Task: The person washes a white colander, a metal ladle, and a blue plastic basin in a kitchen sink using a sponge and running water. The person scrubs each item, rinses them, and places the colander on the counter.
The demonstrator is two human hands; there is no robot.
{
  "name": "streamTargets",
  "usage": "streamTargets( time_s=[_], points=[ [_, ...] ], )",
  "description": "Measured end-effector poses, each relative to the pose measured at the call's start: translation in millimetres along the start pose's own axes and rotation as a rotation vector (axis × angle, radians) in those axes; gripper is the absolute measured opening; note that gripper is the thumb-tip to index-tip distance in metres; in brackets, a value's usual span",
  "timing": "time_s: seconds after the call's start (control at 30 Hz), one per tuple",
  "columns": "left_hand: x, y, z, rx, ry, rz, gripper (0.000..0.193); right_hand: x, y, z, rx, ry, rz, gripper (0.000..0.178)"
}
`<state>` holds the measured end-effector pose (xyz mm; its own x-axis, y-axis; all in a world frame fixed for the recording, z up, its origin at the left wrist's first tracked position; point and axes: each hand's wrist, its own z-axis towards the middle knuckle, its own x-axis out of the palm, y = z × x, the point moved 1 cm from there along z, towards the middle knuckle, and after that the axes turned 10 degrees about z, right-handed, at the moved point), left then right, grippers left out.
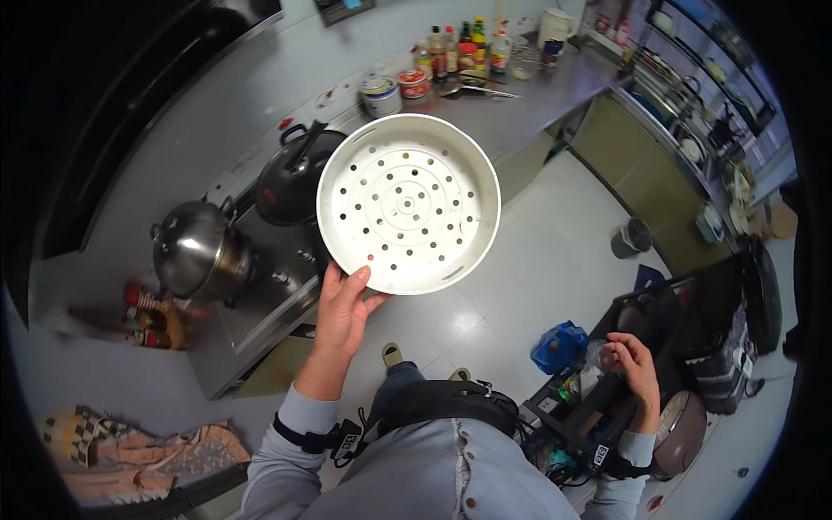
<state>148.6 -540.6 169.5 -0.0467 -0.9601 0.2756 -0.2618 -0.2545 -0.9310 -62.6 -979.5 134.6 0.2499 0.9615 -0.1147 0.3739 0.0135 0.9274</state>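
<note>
My left hand (345, 312) grips the near-left rim of a round white plastic steamer basket (407, 212), thumb on top and fingers underneath. The basket is held up with its inside facing me, and small holes dot its ringed bottom. Off to the right, my right hand (635, 368) hangs above a dark storage cart (598, 403), with its fingers loosely bent and no held thing visible. Beside its fingertips are a clear plastic bag (598, 355) and a blue plastic bag (559, 347); whether the fingers touch the clear one, I cannot tell.
To the left, a steel pot (192, 247) and a lidded dark wok (290, 178) stand on the stove. Sauce bottles (451, 52) and lidded jars (380, 95) line the back counter (555, 87). A grey bin (631, 237) sits on the tiled floor.
</note>
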Motion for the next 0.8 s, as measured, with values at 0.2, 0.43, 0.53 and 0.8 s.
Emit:
streamTargets(
  time_s=[0.2,0.43,0.53,0.8],
  points=[
    [48.0,12.4,10.8,-0.014,0.127,-0.034,0.058,-21.3,-5.2,-18.0,-0.012,-0.034,-0.02,0.036],
    [118.5,46.7,38.7,-0.139,0.227,-0.09,0.057,-61.1,-13.2,-23.3,0.106,-0.195,0.112,0.054],
    [157.7,62.1,70.8,-0.204,0.264,-0.062,0.055,-74.1,-4.4,5.7,0.017,-0.126,0.152,0.047],
    [256.2,98.5,178.7,-0.296,0.36,-0.044,0.048,-106.4,37.4,141.3,-0.055,0.117,-0.105,0.04]
  ],
)
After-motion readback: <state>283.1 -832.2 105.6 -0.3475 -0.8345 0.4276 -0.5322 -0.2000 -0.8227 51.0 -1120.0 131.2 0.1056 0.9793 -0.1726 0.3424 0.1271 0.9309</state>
